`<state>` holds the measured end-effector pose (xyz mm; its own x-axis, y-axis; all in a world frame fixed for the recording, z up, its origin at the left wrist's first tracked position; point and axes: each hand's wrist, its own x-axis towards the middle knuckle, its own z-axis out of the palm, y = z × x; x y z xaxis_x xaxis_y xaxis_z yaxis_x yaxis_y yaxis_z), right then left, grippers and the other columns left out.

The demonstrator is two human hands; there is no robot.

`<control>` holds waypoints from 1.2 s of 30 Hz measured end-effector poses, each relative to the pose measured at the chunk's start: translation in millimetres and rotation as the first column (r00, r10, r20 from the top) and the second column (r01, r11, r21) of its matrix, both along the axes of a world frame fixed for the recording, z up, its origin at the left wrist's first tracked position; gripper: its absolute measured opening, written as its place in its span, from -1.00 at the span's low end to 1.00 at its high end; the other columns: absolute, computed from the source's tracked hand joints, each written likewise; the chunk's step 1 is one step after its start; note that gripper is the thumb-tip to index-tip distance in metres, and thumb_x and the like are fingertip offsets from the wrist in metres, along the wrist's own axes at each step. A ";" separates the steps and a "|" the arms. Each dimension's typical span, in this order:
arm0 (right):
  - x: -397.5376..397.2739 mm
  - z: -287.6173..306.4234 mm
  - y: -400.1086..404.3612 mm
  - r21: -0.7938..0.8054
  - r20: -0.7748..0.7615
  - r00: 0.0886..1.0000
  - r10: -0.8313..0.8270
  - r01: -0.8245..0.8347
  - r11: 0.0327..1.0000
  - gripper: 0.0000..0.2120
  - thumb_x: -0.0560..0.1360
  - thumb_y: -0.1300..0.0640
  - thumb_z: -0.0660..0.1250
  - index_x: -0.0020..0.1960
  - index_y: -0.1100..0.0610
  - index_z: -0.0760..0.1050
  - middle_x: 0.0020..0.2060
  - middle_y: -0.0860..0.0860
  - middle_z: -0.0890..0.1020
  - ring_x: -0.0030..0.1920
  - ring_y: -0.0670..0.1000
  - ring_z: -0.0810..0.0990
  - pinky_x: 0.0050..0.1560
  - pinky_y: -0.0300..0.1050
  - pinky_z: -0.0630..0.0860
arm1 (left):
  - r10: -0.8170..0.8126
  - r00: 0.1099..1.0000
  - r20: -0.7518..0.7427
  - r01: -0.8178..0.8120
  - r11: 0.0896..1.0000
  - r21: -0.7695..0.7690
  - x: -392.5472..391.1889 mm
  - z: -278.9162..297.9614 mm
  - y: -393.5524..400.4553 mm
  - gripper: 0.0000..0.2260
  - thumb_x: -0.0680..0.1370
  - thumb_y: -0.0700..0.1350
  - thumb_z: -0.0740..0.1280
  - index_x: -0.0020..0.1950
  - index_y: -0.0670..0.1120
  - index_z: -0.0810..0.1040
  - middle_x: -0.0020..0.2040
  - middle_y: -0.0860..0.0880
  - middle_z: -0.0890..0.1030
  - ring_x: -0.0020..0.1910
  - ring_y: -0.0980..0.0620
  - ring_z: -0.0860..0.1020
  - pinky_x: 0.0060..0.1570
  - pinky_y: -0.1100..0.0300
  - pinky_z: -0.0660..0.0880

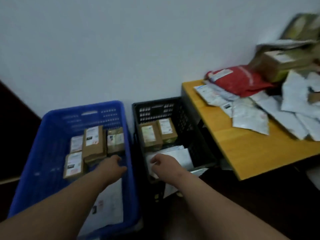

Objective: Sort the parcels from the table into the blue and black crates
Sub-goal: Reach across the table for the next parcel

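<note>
My left hand (pixel 113 166) reaches into the blue crate (pixel 43 153), fingers hidden, grip unclear. My right hand (pixel 160 162) pinches a white mailer (pixel 180 157) in the black crate (pixel 195 134). Beyond, 2 brown boxes (pixel 158 134); more parcels (pixel 251 103) crowd the yellow table (pixel 242 149).

Left hand (pixel 113 164): fingers curl down into the blue crate (pixel 39 153), their tips hidden, so any hold cannot be told. Right hand (pixel 160 163): fingers folded under onto a white mailer (pixel 180 155) in the black crate (pixel 188 118); grip unclear. White envelope (pixel 109 207) in the blue crate: partly covered by the left forearm. Labels on the cardboard boxes (pixel 94 142) (both crates): print too blurred to read. Parcel pile (pixel 270 101) on the counter (pixel 242 153): smeared by motion, cut off at the right edge.
</note>
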<state>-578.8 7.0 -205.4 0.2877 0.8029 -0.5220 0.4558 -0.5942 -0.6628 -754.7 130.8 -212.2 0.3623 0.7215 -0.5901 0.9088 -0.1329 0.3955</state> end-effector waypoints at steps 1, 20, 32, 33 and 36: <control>27.1 12.3 -20.0 -0.006 0.012 1.000 -0.013 0.013 1.000 -0.70 0.56 0.10 0.25 0.28 0.06 0.50 0.16 0.05 0.59 0.05 0.03 0.57 -0.02 -0.21 0.45 | -0.026 0.999 0.024 0.026 1.000 0.012 24.9 11.2 -14.7 -0.50 0.57 0.00 0.33 0.47 -0.09 0.32 0.39 -0.14 0.42 0.07 -0.02 0.48 -0.05 0.21 0.40; 297.0 55.1 -230.1 -0.095 0.157 0.916 -0.369 0.386 0.918 -0.71 0.56 0.09 0.29 0.27 0.09 0.53 0.25 0.05 0.54 0.23 0.05 0.51 0.19 -0.15 0.43 | -0.237 0.950 0.202 0.251 0.967 -0.044 351.6 52.6 -157.4 -0.50 0.59 -0.01 0.32 0.48 -0.11 0.29 0.40 -0.14 0.40 0.15 -0.06 0.45 -0.01 0.16 0.38; 438.7 19.2 -157.6 -0.116 0.044 0.869 -0.492 0.494 0.862 -0.70 0.57 0.10 0.27 0.30 0.06 0.45 -0.05 -0.08 0.50 -0.12 -0.08 0.48 -0.13 -0.16 0.47 | -0.011 0.980 0.196 0.050 0.980 -0.194 478.7 14.0 -103.2 -0.45 0.57 0.00 0.33 0.50 -0.13 0.27 0.42 -0.15 0.37 0.25 -0.11 0.43 0.02 0.12 0.36; 444.9 14.7 -153.5 -0.117 0.016 0.862 -0.507 0.505 0.855 -0.67 0.57 0.11 0.26 0.33 0.06 0.42 -0.09 -0.10 0.48 -0.13 -0.09 0.47 -0.16 -0.18 0.45 | 0.006 0.981 0.192 0.034 0.978 -0.207 485.8 11.7 -101.5 -0.45 0.56 0.01 0.33 0.50 -0.13 0.26 0.42 -0.15 0.37 0.26 -0.12 0.41 0.02 0.11 0.35; 460.5 3.1 -141.3 -0.111 -0.063 0.856 -0.514 0.505 0.856 -0.62 0.58 0.14 0.26 0.39 0.05 0.38 0.09 -0.05 0.58 -0.07 -0.09 0.52 -0.12 -0.19 0.49 | 0.106 0.979 0.177 -0.058 0.964 -0.259 505.0 3.9 -100.0 -0.40 0.56 -0.01 0.33 0.53 -0.10 0.20 0.46 -0.17 0.32 0.31 -0.14 0.38 0.03 0.10 0.34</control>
<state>-118.3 -134.3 -202.3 0.5944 0.5063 -0.6248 0.0164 -0.7844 -0.6201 -249.7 30.8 -208.3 0.4295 0.5908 -0.6830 0.8187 0.0645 0.5706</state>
